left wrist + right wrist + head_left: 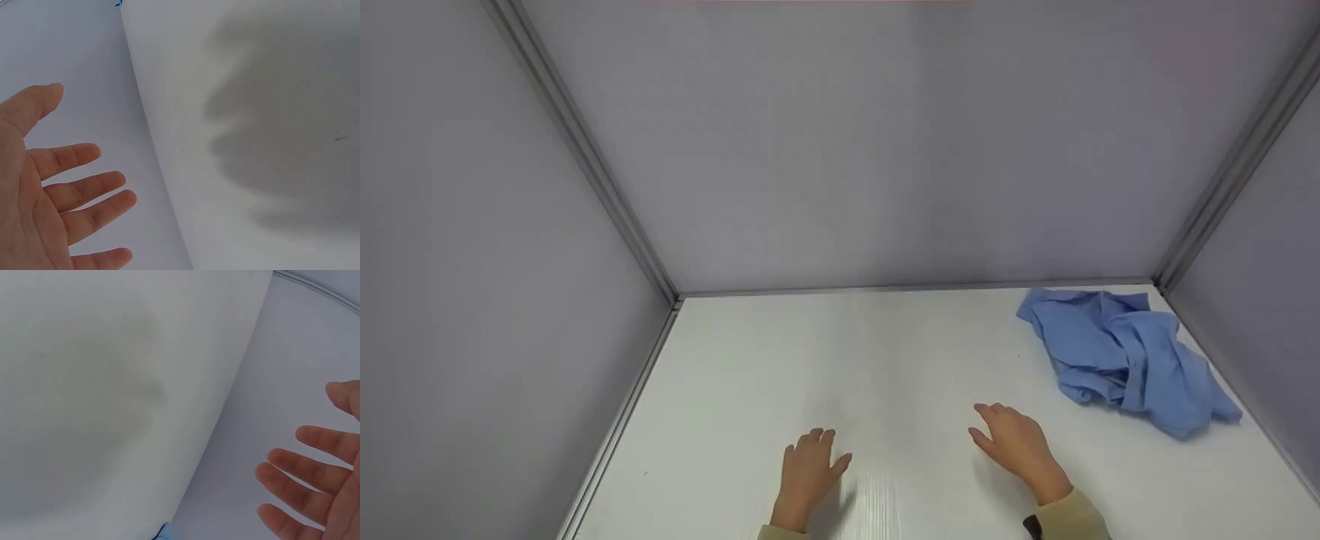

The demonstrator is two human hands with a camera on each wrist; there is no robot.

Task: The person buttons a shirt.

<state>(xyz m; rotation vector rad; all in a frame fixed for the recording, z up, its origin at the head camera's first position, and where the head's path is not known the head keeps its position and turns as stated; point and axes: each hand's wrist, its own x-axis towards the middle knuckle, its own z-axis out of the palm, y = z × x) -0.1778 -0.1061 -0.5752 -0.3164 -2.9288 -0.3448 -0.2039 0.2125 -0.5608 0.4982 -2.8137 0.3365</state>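
Over the front middle of the white table, my left hand (807, 474) hovers palm down, fingers spread and holding nothing. Its spread fingers (84, 188) and its shadow on the table show in the left wrist view. Farther right, my right hand (1018, 445) is also above the table, fingers extended, with nothing in it. The right wrist view has those fingers (306, 478) apart from any object. A crumpled blue cloth (1132, 360), possibly a garment, lies at the back right; the right hand is the nearer one to it, not touching.
The white tabletop (750, 360) is bounded by a grey back panel (840, 150), a left panel (472, 300) and a right panel (1260, 300). Metal frame strips (592, 165) run along the corners. The cloth lies close to the right panel.
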